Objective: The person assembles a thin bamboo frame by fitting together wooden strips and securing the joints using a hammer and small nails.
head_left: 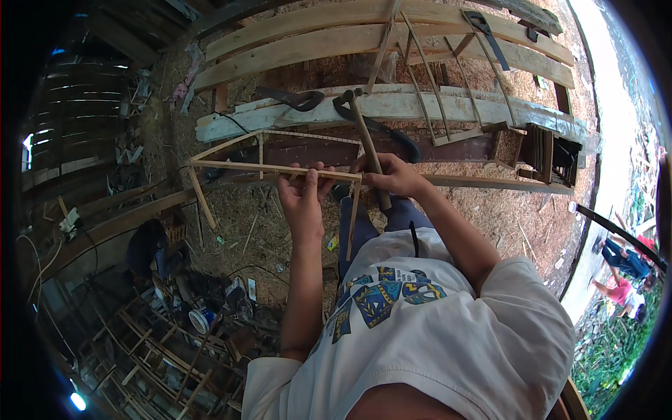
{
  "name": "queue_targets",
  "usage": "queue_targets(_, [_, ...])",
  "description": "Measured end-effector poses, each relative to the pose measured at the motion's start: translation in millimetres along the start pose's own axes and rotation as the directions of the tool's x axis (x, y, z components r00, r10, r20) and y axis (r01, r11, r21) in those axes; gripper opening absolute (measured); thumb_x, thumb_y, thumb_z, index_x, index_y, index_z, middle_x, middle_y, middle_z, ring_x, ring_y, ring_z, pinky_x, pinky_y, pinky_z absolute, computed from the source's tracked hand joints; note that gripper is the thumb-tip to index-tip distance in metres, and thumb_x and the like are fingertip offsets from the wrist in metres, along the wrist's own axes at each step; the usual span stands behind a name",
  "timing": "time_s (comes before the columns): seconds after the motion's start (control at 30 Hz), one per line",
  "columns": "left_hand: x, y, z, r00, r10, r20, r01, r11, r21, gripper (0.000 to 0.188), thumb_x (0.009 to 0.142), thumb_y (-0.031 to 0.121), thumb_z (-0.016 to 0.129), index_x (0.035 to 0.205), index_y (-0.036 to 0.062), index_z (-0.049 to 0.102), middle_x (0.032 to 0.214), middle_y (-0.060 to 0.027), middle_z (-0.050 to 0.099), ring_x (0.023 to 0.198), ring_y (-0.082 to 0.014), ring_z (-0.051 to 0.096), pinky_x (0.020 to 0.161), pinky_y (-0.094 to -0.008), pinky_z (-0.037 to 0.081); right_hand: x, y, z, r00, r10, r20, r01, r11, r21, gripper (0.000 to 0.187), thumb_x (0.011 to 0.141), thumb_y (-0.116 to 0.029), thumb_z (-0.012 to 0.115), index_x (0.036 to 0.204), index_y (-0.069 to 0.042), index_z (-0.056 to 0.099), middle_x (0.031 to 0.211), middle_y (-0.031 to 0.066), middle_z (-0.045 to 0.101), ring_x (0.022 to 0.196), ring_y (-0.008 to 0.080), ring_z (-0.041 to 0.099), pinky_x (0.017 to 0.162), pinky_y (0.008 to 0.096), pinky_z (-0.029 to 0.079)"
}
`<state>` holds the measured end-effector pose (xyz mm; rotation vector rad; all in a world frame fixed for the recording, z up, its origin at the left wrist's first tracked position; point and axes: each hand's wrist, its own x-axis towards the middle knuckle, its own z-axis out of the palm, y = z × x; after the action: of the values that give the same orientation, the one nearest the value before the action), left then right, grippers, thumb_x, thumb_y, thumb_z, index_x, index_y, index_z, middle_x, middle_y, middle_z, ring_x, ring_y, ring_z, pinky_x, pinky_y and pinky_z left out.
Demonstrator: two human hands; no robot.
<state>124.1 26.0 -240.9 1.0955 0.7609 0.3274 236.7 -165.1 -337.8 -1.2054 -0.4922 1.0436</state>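
A light frame of thin wooden strips point(234, 165) lies across in front of me, its near strip ending by my right hand. My left hand point(304, 196) is closed on that near strip, palm turned up and fingers wrapped over the wood. In my right hand point(393, 175) is a hammer point(365, 133), its head pointing away from me and the handle's end toward my legs. The right fingertips are beside the frame's corner; whether they also pinch a nail there is too small to tell. From this corner another strip point(354, 220) runs down toward my legs.
Beyond the frame stretches a bench of long planks point(280, 52), with a handsaw point(488, 38) and thin-strip frames point(448, 84) on it. Dark curved straps point(297, 102) lie nearer. A box of dark slats point(549, 157) stands right. Two people point(619, 276) are outside; another point(148, 248) is at left.
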Motion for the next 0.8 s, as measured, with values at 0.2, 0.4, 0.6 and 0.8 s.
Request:
queue_targets(0.2, [-16,0,-6,1.000,0.011,0.018,-0.012,1.000,0.009,0.033,0.105,0.008,0.062,0.132,0.0067,0.042,0.118,-0.0173,0.068,0.110,-0.0323,0.073,0.094,-0.0427,0.066,-11,-3,2,0.999,0.047,-0.001,-0.047,0.998,0.048,0.031,0.095,-0.015,0.069,0.123,-0.002,0.069,0.118,0.0044,0.070,0.109,0.0129,0.063,0.098,0.0327,0.052])
queue_targets(0.4, [-22,-8,-3,1.000,0.004,0.008,-0.004,1.000,0.005,0.033,0.104,0.008,0.064,0.132,0.0086,0.045,0.120,-0.0165,0.067,0.111,-0.0341,0.072,0.093,-0.0431,0.066,-15,2,8,1.000,-0.013,-0.016,0.014,0.999,0.045,0.032,0.095,-0.017,0.068,0.124,-0.002,0.069,0.120,0.0041,0.070,0.109,0.0125,0.063,0.097,0.0319,0.052])
queue_targets(0.6, [-28,-15,4,1.000,-0.001,0.018,0.001,1.000,-0.005,0.035,0.105,0.009,0.064,0.133,0.0080,0.044,0.120,-0.0177,0.067,0.111,-0.0352,0.072,0.094,-0.0453,0.066,-20,3,5,0.999,-0.037,-0.019,0.038,0.995,0.095,0.034,0.095,-0.021,0.069,0.124,-0.002,0.068,0.121,0.0055,0.069,0.113,0.0147,0.063,0.102,0.0341,0.050])
queue_targets(0.8, [-29,-16,9,1.000,0.000,0.026,0.001,1.000,-0.023,0.035,0.105,0.008,0.063,0.134,0.0074,0.044,0.119,-0.0176,0.068,0.109,-0.0343,0.073,0.092,-0.0447,0.066,-21,10,4,0.998,-0.041,-0.050,0.048,0.989,0.141,0.032,0.093,-0.013,0.068,0.123,-0.002,0.068,0.116,0.0037,0.070,0.103,0.0116,0.065,0.090,0.0297,0.054])
